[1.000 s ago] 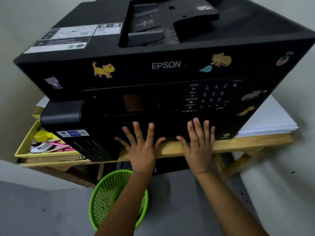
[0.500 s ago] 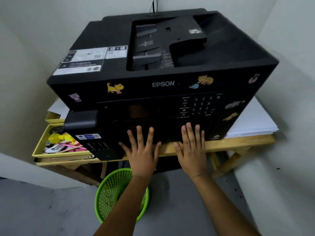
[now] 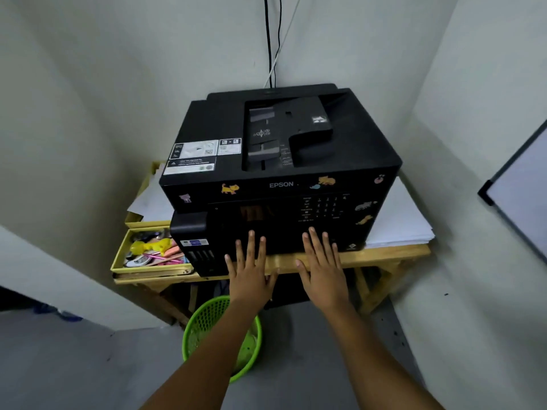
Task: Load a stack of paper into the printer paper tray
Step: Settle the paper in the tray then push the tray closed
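Since the earlier frames the viewpoint is drawn back and raised, so that the printer [image 3: 281, 173] is seen smaller and whole, with the wall cables [image 3: 270, 39] behind it now in view; both hands are kept at the lower front of the machine as before. Each grip is flat and holds nothing: the left hand [image 3: 251, 273] is laid with fingers straight and spread against the lower front panel, and the right hand [image 3: 322, 267] is placed likewise just beside it, the fingertips lying on the dark front below the keypad [image 3: 321, 208]. Whether a paper tray front lies under the fingers cannot be told, since that area is dark. The printer is carried on a wooden worktop [image 3: 384, 254], and cartoon animal stickers [image 3: 229, 189] are fixed along its front. A stack of paper [image 3: 405, 223] is lying on the worktop at the right side of the printer, touching or just beside its housing, well apart from both hands. At the left side a yellow tray [image 3: 118, 257] is seen holding small coloured items, with loose sheets [image 3: 148, 199] behind it. A green mesh basket [image 3: 213, 324] is standing on the floor below the left forearm. A framed white board [image 3: 521, 184] is leaning at the right edge of the view.
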